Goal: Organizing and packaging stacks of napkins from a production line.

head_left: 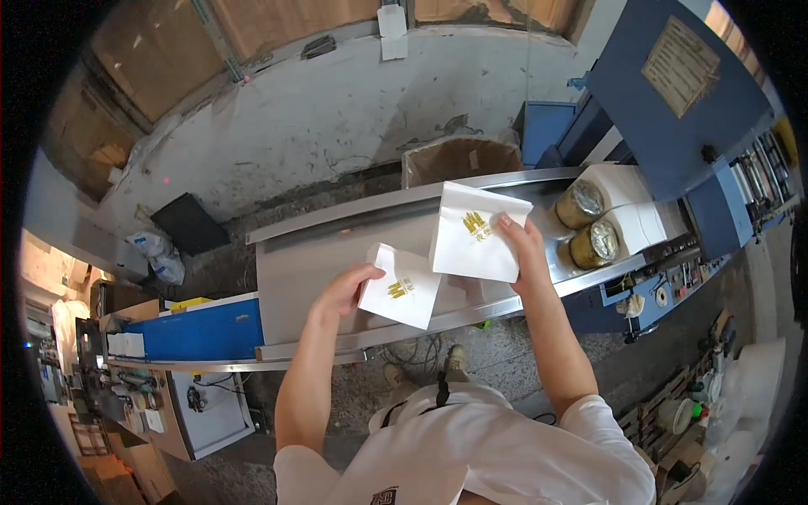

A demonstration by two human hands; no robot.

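My left hand (343, 290) is closed on a stack of white paper napkins (419, 301), its thumb on top near the left corner. Gold printing shows on the upper face. To the right and a little farther off, my right hand (528, 257) grips a second stack of white napkins (459, 252) by its right edge, with the thumb pressed on the face. This stack carries a similar gold print. Both stacks are held tilted above a long metal-edged conveyor table (311, 278), close together near its middle. My fingers beneath the stacks are hidden.
Two jar-like cylinders (594, 246) with shiny tops stand at the table's right end beside white paper (631, 223). A blue machine (665, 93) rises behind them. A lined carton (463, 160) sits beyond the far rail. A blue panel (202, 330) lies left; cables cross the floor.
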